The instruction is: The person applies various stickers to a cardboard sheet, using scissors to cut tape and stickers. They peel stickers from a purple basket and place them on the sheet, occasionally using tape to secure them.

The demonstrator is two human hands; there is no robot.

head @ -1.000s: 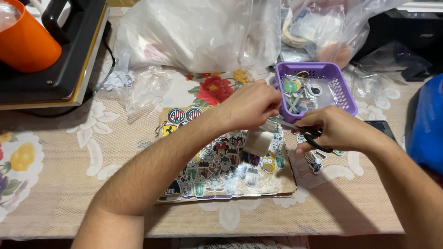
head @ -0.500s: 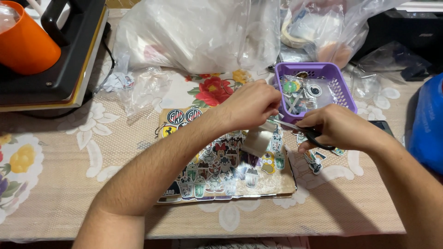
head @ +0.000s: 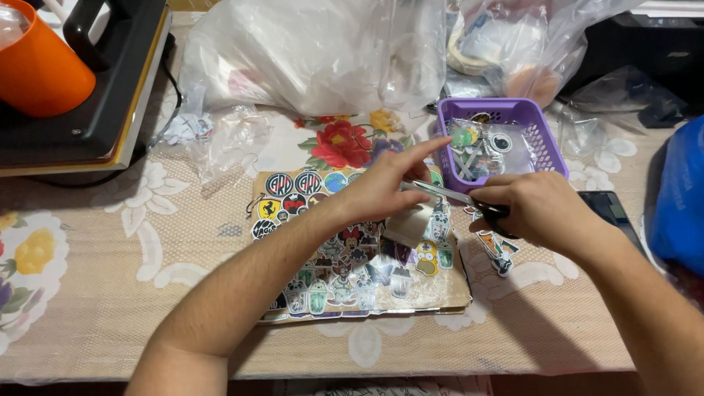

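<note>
A small pale paper piece (head: 408,224) sits pinched in the left hand (head: 381,192), forefinger stretched out, above the sticker sheet (head: 352,249). The right hand (head: 535,209) grips scissors (head: 458,198), blades against the piece. A purple basket (head: 506,139) stands just behind on the tabletop (head: 147,249).

Scissor handles (head: 493,213) inside right hand (head: 539,213); orange cup (head: 37,66) edge-cropped.

Floral tablecloth table (head: 110,271), sticker sheet (head: 345,286), purple basket (head: 546,150), plastic bags (head: 308,59)
</note>
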